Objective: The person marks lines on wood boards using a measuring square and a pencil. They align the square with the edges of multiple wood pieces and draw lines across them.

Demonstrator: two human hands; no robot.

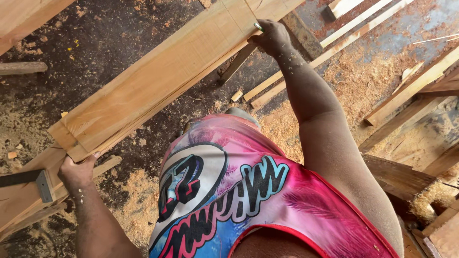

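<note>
A long pale wooden plank runs diagonally from lower left to the top centre, stacked on another board. My left hand grips its near end from underneath. My right hand rests against the plank's edge farther up, holding a small green pencil whose tip touches the wood beside a drawn line. Sawdust sticks to both forearms. My pink and blue printed shirt fills the lower middle.
A metal try square lies on boards at the left edge. Thin wooden strips and heaps of sawdust cover the dark floor to the right. More planks are stacked at the right side.
</note>
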